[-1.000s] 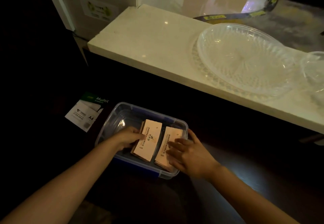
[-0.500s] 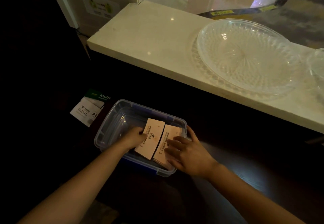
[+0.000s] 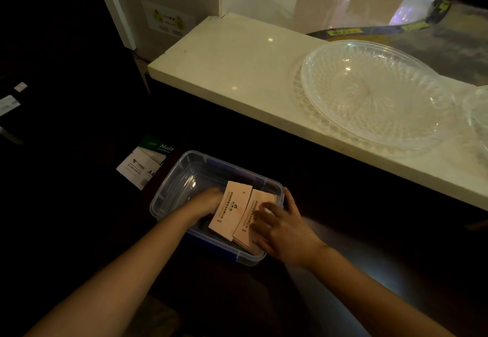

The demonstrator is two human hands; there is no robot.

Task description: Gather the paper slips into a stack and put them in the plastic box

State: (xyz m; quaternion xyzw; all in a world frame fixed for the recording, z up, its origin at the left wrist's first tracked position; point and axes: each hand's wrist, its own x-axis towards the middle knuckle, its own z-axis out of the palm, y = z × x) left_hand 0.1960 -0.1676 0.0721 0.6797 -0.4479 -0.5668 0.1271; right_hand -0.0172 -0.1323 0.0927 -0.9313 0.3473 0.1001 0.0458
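A clear plastic box (image 3: 171,178) with a blue base sits on a dark surface below the counter. Inside it, at the right end, lie two stacks of pinkish paper slips side by side. The left stack (image 3: 230,211) is tilted up on its left side, where my left hand (image 3: 208,200) grips its edge inside the box. My right hand (image 3: 280,227) rests with spread fingers flat on the right stack (image 3: 250,211), pressing it down against the box's right wall.
A pale stone counter (image 3: 232,64) runs behind and above the box, carrying a large cut-glass platter (image 3: 369,93) and a second glass dish (image 3: 478,115) at the right edge. A green-and-white pack of A4 paper (image 3: 144,163) lies left of the box. The surroundings are dark.
Both hands keep their hold on the two stacks in the box. The left stack has tipped up a little more on its left side. The view has shifted slightly.
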